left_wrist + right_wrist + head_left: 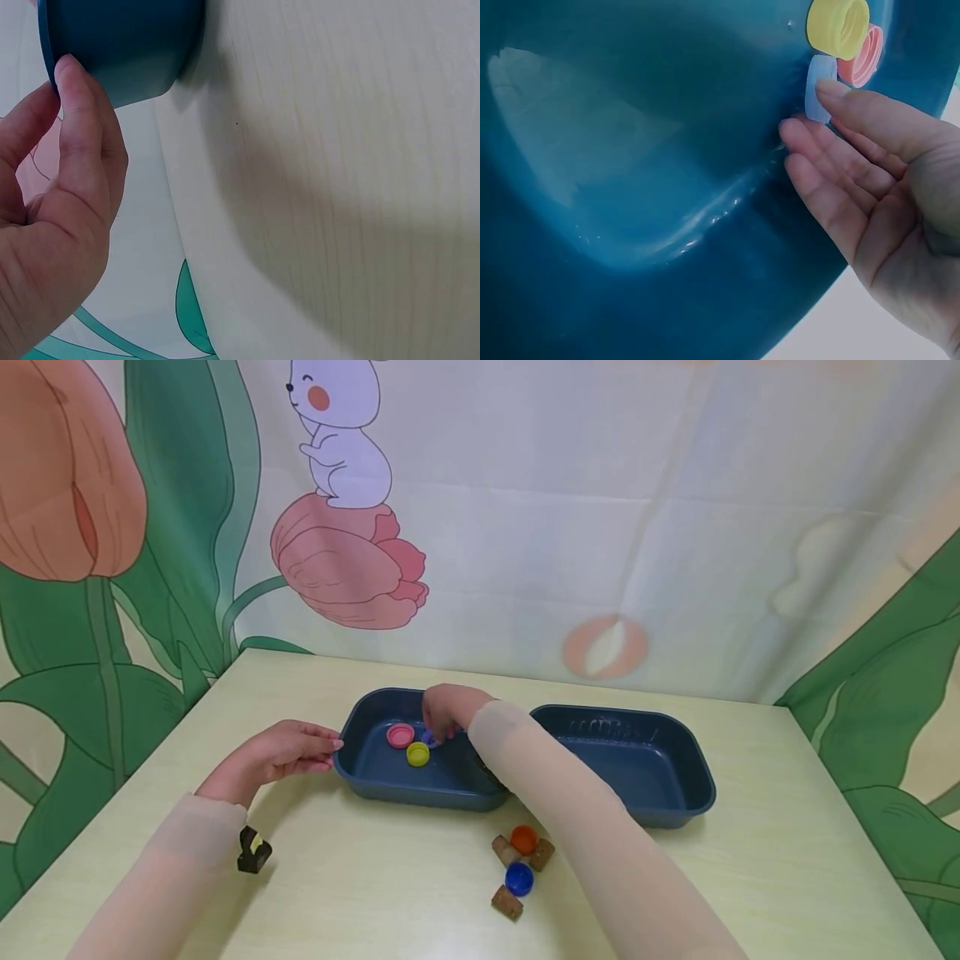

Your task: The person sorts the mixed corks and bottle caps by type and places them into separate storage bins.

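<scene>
Right hand [448, 710] down inside the left blue tray [375, 772], fingers nearly straight, fingertip touching a pale purple bottle cap [819, 86] (not gripped). Just beyond those fingers, yellow cap [417, 753] and pink cap [401, 735]. Left hand [281, 752] relaxed, fingertips against the tray's outer wall, nothing held. Second blue tray [660, 810] beside the right forearm.

I count two blue trays, the left tray [352, 764] and right tray [693, 777]. Five bottle caps: pink [401, 735], yellow [417, 753], purple [429, 739], orange [523, 839], blue [519, 878]. Three corks [507, 902] at 6 o'clock, plus one black clip [253, 850].
</scene>
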Demonstrator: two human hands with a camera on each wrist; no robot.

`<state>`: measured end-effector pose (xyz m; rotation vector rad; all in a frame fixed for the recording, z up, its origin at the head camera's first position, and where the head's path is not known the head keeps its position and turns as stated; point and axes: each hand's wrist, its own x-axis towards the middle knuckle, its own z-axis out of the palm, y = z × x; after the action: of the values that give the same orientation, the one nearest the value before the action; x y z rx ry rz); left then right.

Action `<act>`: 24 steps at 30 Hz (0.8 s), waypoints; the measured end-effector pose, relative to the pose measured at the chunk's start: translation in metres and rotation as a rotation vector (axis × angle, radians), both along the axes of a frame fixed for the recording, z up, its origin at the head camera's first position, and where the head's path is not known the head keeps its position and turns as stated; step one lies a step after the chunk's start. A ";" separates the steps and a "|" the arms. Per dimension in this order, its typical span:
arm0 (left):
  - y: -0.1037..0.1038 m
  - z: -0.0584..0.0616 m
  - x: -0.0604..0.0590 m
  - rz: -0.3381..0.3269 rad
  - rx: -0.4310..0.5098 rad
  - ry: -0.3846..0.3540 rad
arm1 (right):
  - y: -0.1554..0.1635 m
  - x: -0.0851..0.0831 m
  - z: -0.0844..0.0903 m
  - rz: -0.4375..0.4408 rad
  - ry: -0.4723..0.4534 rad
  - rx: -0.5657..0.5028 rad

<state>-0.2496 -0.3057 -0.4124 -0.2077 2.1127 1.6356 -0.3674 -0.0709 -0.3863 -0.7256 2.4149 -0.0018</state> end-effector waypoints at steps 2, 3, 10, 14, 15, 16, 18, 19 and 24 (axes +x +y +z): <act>-0.001 0.000 0.000 -0.003 0.000 0.005 | 0.000 -0.001 -0.001 -0.002 -0.005 0.000; -0.001 0.000 0.000 -0.001 -0.001 0.004 | -0.001 -0.001 -0.002 -0.004 -0.010 0.000; -0.001 -0.001 0.000 0.004 0.003 -0.001 | -0.001 -0.002 -0.005 -0.012 -0.030 0.012; -0.003 -0.002 0.001 -0.004 0.010 0.007 | -0.001 -0.002 -0.006 -0.032 -0.040 0.001; -0.003 -0.002 0.001 -0.006 0.010 0.009 | -0.001 -0.002 -0.006 -0.033 -0.043 -0.001; -0.003 -0.002 0.001 -0.005 0.010 0.009 | 0.000 -0.002 -0.007 -0.031 -0.043 -0.003; -0.003 -0.001 0.001 -0.001 0.007 0.006 | 0.000 -0.002 -0.007 -0.031 -0.043 -0.007; -0.003 -0.001 0.001 -0.003 0.003 0.007 | 0.000 -0.002 -0.007 -0.033 -0.043 -0.007; -0.002 0.000 0.000 0.001 0.006 0.007 | 0.002 -0.002 -0.007 -0.073 -0.053 -0.030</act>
<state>-0.2496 -0.3078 -0.4129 -0.2010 2.1130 1.6455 -0.3697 -0.0693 -0.3937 -0.6418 2.3936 -0.0861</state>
